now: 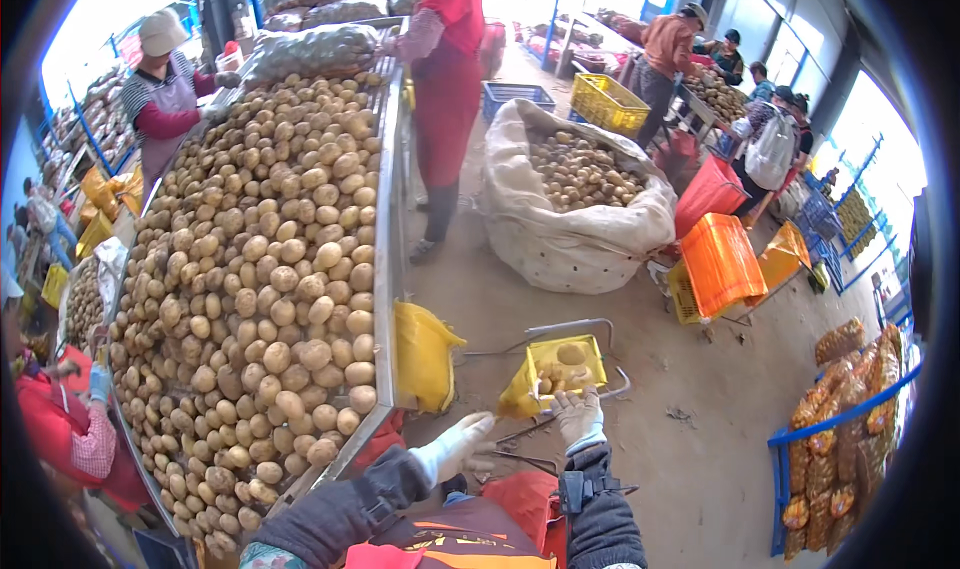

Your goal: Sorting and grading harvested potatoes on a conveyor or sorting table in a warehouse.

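Observation:
My left hand (459, 447), in a white work glove, is stretched out just right of the sorting table's near corner. Its fingers are extended and slightly blurred, with nothing visible in them. My right hand (580, 419), gloved too, is palm-forward with its fingers apart. It overlaps the near rim of a yellow bag-lined holder (571, 350); whether it touches the rim I cannot tell. A few potatoes (553, 380) lie inside that holder, which stands against a bent metal tube frame (611, 334). To my left, a heap of potatoes (277, 284) covers the metal-edged table (388, 269).
A large white sack (570, 246) of potatoes stands ahead. Yellow sacking (424, 355) hangs at the table's side. People work across the table (161, 103), beside it (450, 81) and at left (82, 434). Filled mesh bags (847, 434) stand behind a blue rail (847, 407) at right.

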The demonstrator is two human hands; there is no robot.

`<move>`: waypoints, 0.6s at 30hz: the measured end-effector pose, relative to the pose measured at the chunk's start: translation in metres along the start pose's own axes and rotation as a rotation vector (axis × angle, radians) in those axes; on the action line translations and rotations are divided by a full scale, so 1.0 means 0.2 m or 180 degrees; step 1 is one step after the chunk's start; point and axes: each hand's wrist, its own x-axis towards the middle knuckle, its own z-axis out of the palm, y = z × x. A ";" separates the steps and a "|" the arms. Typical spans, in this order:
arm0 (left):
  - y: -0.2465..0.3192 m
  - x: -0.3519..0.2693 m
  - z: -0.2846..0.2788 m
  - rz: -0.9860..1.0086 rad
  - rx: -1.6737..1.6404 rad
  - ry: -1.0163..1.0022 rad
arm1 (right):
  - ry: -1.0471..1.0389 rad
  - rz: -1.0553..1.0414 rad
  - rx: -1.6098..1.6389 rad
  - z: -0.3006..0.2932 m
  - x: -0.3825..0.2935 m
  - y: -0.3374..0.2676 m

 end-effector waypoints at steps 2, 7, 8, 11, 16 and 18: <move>-0.14 -0.12 -0.23 -0.0001 -0.0217 0.0050 | -0.0119 -0.0196 -0.0350 0.03 -0.03 0.12; -0.51 -0.49 -0.58 0.0329 -0.0718 0.0271 | -0.0638 -0.1043 -0.2235 0.27 -0.22 0.43; -0.56 -0.55 -0.63 0.0362 -0.0721 0.0333 | -0.0921 -0.1514 -0.2609 0.34 -0.26 0.54; -0.68 -0.85 -0.73 0.0808 -0.1112 0.0820 | -0.2784 -0.2499 -0.3682 0.62 -0.63 0.88; -1.02 -1.15 -0.95 0.1871 -0.1325 0.1811 | -0.5774 -0.3876 -0.4994 0.86 -1.18 1.49; -1.17 -1.25 -1.04 0.2080 -0.1554 0.2147 | -0.6584 -0.3833 -0.5332 0.88 -1.34 1.72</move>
